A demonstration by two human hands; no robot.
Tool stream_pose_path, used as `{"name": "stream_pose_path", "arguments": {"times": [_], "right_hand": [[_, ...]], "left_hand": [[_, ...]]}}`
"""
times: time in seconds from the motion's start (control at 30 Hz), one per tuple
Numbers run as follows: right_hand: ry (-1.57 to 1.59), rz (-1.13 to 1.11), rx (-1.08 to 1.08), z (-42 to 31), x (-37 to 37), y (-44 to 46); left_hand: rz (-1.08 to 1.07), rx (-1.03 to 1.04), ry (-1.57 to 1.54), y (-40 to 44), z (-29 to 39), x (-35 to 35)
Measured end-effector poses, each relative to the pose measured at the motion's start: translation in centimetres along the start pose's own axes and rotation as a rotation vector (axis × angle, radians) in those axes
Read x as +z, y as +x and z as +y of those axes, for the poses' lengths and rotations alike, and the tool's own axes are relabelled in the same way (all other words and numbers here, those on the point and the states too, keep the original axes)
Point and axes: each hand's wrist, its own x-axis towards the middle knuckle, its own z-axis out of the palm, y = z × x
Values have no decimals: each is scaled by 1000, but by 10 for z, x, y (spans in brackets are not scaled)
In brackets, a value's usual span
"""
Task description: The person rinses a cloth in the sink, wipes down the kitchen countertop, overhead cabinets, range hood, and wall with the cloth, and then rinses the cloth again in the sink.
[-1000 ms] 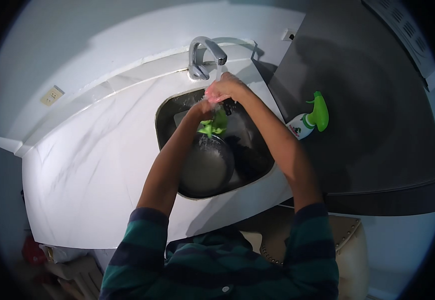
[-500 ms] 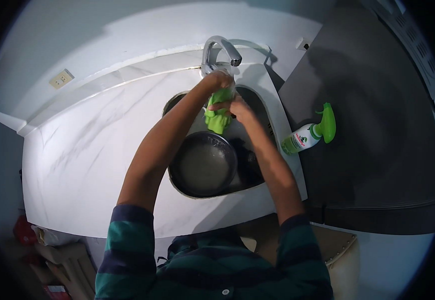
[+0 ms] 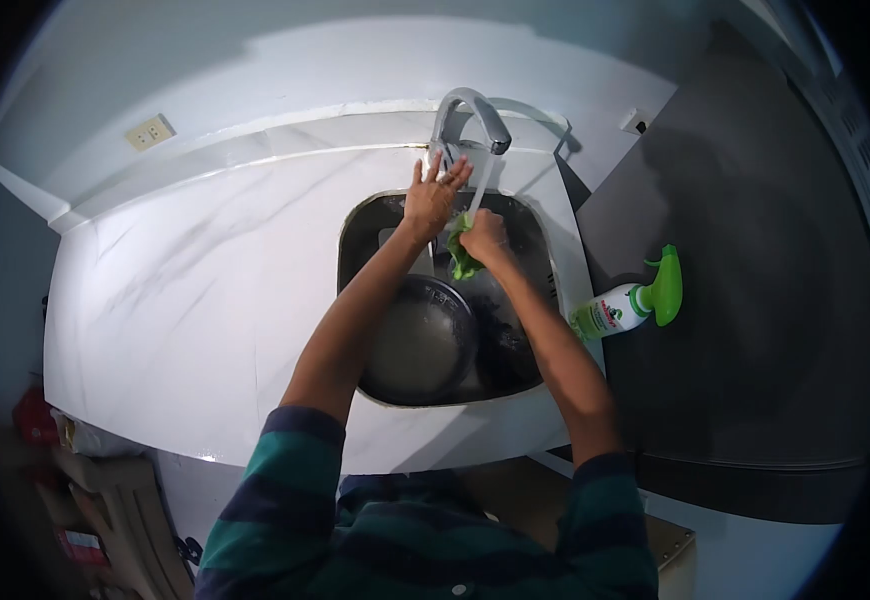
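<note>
My left hand [image 3: 433,202] is open, fingers spread, just in front of the base of the chrome faucet [image 3: 470,108]. It holds nothing; whether it touches the faucet is unclear. Closed around a bunched, bright green cloth [image 3: 463,252], my right hand [image 3: 485,238] is over the sink [image 3: 360,218]. A stream of water [image 3: 482,185] runs from the spout down onto the cloth and hand. Below them, a dark round pot [image 3: 417,345] with cloudy liquid sits in the sink, partly behind my left forearm.
A spray bottle [image 3: 620,308] with a green trigger head lies on its side on the dark surface [image 3: 745,380] to the right. White marbled countertop [image 3: 205,310] extends left of the sink. Wall outlets [image 3: 150,132] are at the back.
My left hand has let go of the green cloth and opened by the faucet. My right hand keeps the cloth, now more bunched. The view has shifted slightly.
</note>
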Motion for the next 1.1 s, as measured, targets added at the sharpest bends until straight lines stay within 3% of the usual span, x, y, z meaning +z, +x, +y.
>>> {"name": "stream_pose_path", "arguments": {"times": [0.1, 0.13, 0.17, 0.23, 0.3, 0.37, 0.43, 0.5, 0.53, 0.57, 0.63, 0.73, 0.83, 0.87, 0.97, 1.03, 1.1], "right_hand": [[-205, 16, -174, 10, -16, -2], [-185, 31, -159, 14, -19, -1], [-110, -90, -73, 14, -24, 8], [-83, -4, -268, 13, -33, 10], [229, 47, -253, 12, -35, 2], [600, 32, -324, 37, -14, 6], [916, -143, -199, 63, -2, -5], [1454, -266, -23, 57, -9, -36], [1512, -422, -9, 60, -9, -34], [1555, -579, 13, 62, -10, -34], [1654, -888, 32, 65, 5, -15], [1521, -791, 21, 57, -3, -6], [1425, -725, 5, 38, -18, -5], [1353, -815, 26, 33, -24, -1], [1148, -739, 59, 43, -31, 9], [1083, -544, 9, 43, -36, 5], [904, -468, -65, 55, -29, 20]], "left_hand": [[51, -38, -204, -15, 17, 12], [47, -21, -367, -20, 24, 14], [42, 2, -529, -25, 31, 15], [150, -408, -1920, -34, 52, 21], [-164, -718, -2395, -36, 50, 13], [-407, -531, -2701, -28, 40, -17], [-317, -708, -2354, -17, 33, -10], [-157, -545, -1742, -9, 34, -12], [-186, -423, -1915, -8, 39, -17], [-154, -331, -1531, -5, 44, -21], [-366, -180, -1618, -5, 56, -47], [-379, -80, -1975, -3, 56, -67], [-269, -23, -2058, 4, 48, -68], [-255, -102, -2094, 4, 48, -74], [-198, -163, -2023, 10, 46, -85], [-141, -381, -1968, 22, 51, -64], [-10, -502, -2145, 26, 61, -57]]}}
